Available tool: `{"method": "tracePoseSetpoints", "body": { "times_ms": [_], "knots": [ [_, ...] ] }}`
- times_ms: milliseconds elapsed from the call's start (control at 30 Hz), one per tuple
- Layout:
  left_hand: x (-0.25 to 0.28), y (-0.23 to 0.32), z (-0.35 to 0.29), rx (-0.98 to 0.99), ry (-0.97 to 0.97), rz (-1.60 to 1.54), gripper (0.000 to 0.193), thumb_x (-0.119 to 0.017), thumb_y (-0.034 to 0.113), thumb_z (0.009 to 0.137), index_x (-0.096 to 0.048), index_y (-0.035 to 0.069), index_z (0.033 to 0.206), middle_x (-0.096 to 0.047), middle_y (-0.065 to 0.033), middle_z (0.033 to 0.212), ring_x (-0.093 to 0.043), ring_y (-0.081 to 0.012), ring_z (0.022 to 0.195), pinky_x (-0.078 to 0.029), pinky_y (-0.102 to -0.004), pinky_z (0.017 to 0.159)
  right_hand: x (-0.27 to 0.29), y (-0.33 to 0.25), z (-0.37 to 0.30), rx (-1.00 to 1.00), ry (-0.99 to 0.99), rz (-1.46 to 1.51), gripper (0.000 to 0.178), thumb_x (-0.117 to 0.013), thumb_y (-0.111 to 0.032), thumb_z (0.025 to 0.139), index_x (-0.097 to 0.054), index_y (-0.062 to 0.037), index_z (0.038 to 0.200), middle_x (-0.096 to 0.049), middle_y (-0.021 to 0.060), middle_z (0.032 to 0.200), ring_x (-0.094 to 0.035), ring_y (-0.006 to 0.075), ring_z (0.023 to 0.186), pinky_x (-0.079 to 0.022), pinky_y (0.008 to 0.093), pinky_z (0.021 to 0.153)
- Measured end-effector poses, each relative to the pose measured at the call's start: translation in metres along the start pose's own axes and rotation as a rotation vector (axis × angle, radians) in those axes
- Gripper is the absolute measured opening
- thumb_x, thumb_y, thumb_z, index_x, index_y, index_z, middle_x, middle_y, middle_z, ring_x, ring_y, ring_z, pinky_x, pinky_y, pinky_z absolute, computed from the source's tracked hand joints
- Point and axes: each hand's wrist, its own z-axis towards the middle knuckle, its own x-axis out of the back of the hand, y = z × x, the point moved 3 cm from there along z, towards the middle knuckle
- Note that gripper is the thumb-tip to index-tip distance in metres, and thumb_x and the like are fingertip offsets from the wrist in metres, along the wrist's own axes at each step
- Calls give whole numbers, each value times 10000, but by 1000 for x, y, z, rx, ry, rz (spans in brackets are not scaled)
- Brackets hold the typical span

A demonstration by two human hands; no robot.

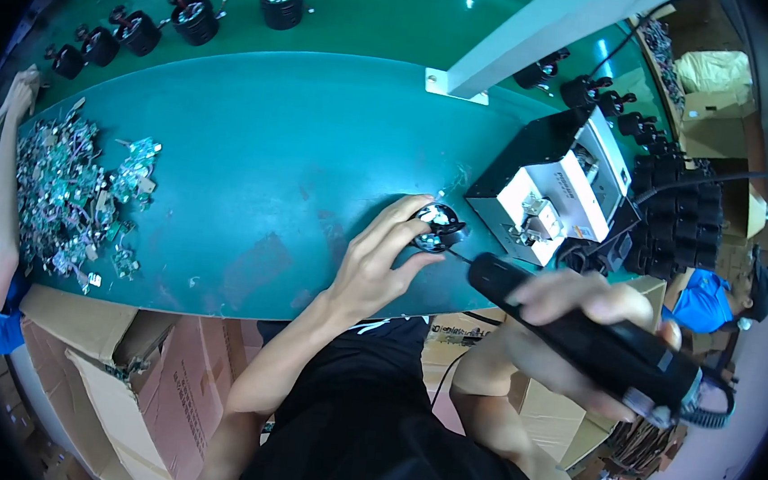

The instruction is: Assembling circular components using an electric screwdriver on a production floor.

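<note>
My left hand grips a small round black housing with a glossy, reflective inside, holding it on the green bench top. Its fingers curl over the far side, and the thumb presses at the near side. In my right hand is a thick black electric screwdriver, slanting down to the left. The thin bit of this screwdriver points at the housing's near right edge; whether it touches cannot be made out. A cord loop hangs at the tool's rear end.
A black and white screw feeder stands right of the housing, near a grey metal post. Circuit boards with wires are heaped at left beside a co-worker's arm. Black cylindrical units line the far belt. Cardboard boxes stand below.
</note>
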Motion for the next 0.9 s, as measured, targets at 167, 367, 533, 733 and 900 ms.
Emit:
{"method": "tracePoseSetpoints", "body": {
  "times_ms": [167,367,533,733,900],
  "knots": [
    [-5,2,-2,33,15,-55,398,-756,-57,684,-578,-23,1039,-581,-185,1274,-598,-295,1119,-478,-367,950,52,-17,19,126,166,-206,799,-365,-767,864,-371,-155,1377,-578,125,938,-561,147,489,-479,254,363],
    [-9,6,3,138,36,-90,550,-753,-37,709,-534,-26,1213,-574,-185,1279,-598,-301,1116,-474,-374,956,75,11,6,-38,300,-386,810,-311,-769,877,-385,-129,1369,-591,131,934,-555,147,478,-476,260,370],
    [-7,-1,1,152,-54,-34,630,-750,-30,710,-503,-31,1290,-569,-185,1288,-589,-308,1130,-468,-376,969,66,-5,0,-105,303,-242,816,-292,-759,888,-358,-121,1393,-588,133,940,-551,145,475,-477,264,371],
    [-4,-4,-4,33,-115,47,656,-749,-34,685,-501,-41,1293,-562,-186,1299,-575,-315,1153,-463,-380,981,30,4,3,22,256,-21,815,-284,-748,896,-328,-125,1420,-580,138,953,-544,140,470,-466,258,360],
    [-6,0,-1,-8,-125,71,676,-743,-41,659,-500,-43,1290,-559,-191,1300,-569,-327,1159,-465,-387,982,22,17,1,7,208,27,823,-284,-750,896,-305,-125,1431,-573,146,961,-540,140,460,-457,263,347]
  ]
}}
